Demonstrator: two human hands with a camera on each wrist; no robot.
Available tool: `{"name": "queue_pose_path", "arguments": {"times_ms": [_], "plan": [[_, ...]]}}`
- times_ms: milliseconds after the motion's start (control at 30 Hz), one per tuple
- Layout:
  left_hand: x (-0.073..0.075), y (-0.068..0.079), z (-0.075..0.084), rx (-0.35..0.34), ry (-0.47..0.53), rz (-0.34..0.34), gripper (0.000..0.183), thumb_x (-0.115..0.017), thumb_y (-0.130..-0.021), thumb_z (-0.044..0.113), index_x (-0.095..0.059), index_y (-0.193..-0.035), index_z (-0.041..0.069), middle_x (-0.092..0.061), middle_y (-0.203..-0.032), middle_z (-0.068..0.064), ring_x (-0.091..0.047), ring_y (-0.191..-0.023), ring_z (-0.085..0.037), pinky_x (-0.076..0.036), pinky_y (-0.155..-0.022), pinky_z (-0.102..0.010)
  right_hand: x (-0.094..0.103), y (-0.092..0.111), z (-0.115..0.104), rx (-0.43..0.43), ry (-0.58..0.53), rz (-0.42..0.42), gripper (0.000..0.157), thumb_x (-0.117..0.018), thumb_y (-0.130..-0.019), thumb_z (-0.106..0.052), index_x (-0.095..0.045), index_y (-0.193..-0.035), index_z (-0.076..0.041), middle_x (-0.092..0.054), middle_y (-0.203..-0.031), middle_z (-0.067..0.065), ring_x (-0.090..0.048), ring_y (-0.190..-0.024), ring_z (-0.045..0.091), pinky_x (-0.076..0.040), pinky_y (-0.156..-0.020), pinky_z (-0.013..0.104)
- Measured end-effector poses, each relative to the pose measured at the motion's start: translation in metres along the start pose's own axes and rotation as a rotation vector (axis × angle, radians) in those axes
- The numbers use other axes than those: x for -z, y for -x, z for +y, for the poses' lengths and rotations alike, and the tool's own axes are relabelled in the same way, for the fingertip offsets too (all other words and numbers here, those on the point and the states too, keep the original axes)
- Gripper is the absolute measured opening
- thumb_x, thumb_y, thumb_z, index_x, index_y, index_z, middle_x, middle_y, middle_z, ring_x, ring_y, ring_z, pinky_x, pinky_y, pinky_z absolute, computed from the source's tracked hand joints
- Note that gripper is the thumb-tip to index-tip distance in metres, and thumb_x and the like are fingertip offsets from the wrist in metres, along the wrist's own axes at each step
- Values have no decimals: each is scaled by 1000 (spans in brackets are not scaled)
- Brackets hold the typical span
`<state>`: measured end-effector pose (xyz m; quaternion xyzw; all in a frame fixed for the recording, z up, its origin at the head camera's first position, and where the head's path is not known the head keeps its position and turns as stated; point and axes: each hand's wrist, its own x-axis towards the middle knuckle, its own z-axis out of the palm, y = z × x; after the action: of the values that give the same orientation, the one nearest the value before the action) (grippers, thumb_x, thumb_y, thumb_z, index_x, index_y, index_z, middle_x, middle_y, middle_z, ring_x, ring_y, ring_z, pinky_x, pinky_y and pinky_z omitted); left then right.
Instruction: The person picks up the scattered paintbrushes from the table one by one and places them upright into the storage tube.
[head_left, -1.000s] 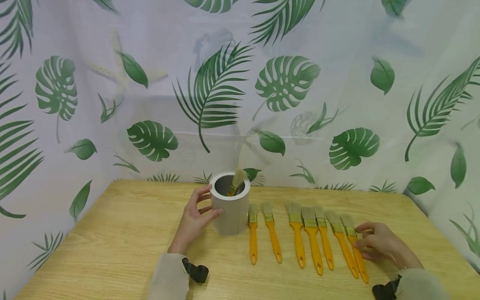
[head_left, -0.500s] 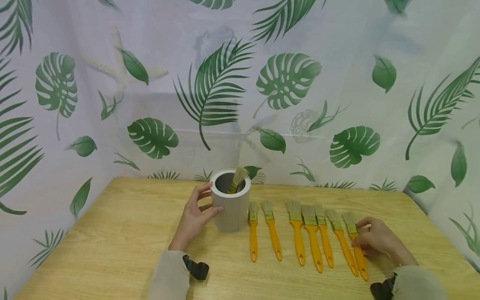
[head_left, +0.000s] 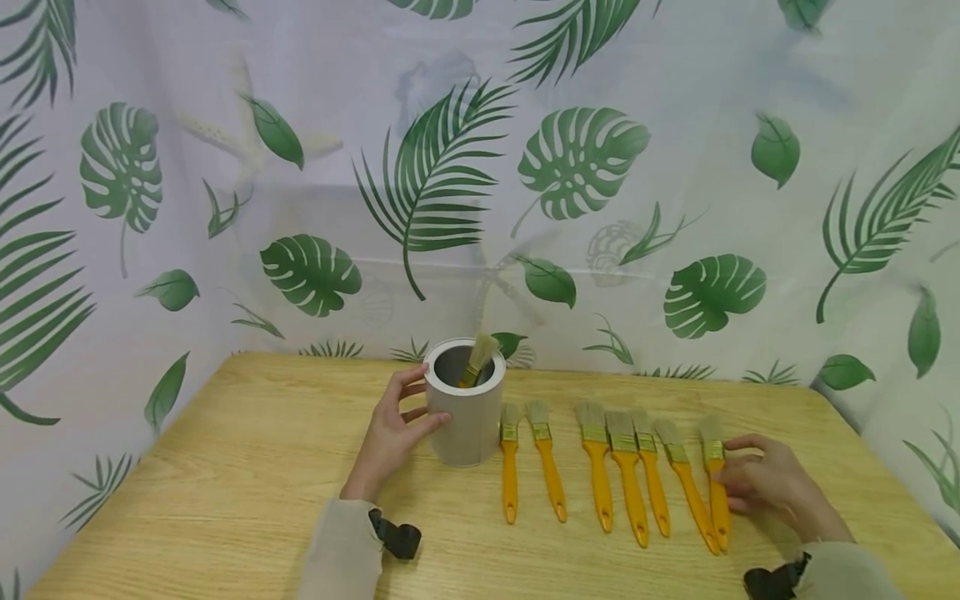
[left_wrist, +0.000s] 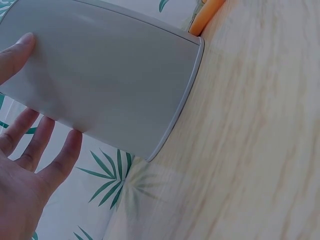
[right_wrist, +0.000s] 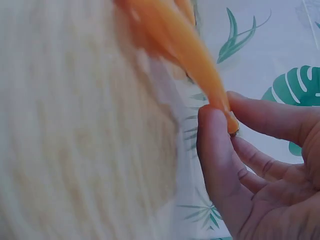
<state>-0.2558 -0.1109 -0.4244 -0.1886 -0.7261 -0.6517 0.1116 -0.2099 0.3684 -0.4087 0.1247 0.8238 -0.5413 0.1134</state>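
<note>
In the head view my left hand (head_left: 386, 442) holds a grey-white paint can (head_left: 465, 429) from its left side. The left wrist view shows the thumb (left_wrist: 17, 55) on one face of the can and several fingertips along another. One paintbrush (head_left: 483, 354) stands in the can, bristles up. At the right end of a row of brushes, my right hand (head_left: 776, 483) pinches a yellow-handled paintbrush (head_left: 719, 517) between thumb and fingers, near its metal band. Up close in the right wrist view, the orange-yellow handle (right_wrist: 192, 55) runs into that pinch.
Several more paintbrushes (head_left: 600, 483) lie side by side on the wooden table (head_left: 247, 475), bristles toward the back. The leftmost brush (head_left: 509, 475) is right beside the can. A leaf-printed curtain (head_left: 420, 292) hangs along the table's back edge.
The rightmost brush has turned from slanted to nearly upright in the head view, and its bristle end has swung away from the neighbouring brush. My left hand stays on the can.
</note>
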Motion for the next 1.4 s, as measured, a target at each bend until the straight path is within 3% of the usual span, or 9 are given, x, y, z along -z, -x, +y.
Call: {"name": "queue_pose_path", "arguments": {"times_ms": [133,533,767,1033,1400], "plan": [[0,0,2,13,1,5,64,-77,-86,-7,-47,-142,4,-43,-151,-17,-49,-129,-40,-47,-101,-60,1,0,-2,8,-40,15,69,-70,-89,7,-25,-141,18,-65,-105,16,-69,-75,19,-62,-67,37],[-1,3,0,-15,13,6,61,-75,-86,-9,-47,-140,1,-42,-152,-19,-48,-129,-42,-51,-97,-56,-3,3,-11,52,-198,30,68,-70,-92,5,-24,-143,13,-61,-104,7,-69,-79,15,-62,-72,39],[-2,5,1,-16,19,10,60,-75,-87,-10,-48,-139,0,-42,-152,-20,-48,-129,-43,-52,-96,-56,-8,4,-16,106,-298,31,57,-68,-93,7,-31,-136,9,-62,-94,-1,-70,-77,16,-62,-70,39],[-4,5,1,-21,3,17,59,-76,-87,-8,-49,-139,0,-44,-151,-19,-49,-128,-43,-54,-93,-55,-24,6,-22,156,-403,36,47,-69,-92,7,-39,-127,-2,-63,-90,-3,-70,-76,13,-62,-69,37],[-4,6,0,-2,-21,25,59,-76,-87,-7,-49,-139,2,-44,-151,-18,-49,-128,-43,-54,-93,-55,-55,3,-43,236,-413,65,52,-67,-93,8,-34,-133,2,-62,-93,0,-69,-76,13,-62,-71,37]]}}
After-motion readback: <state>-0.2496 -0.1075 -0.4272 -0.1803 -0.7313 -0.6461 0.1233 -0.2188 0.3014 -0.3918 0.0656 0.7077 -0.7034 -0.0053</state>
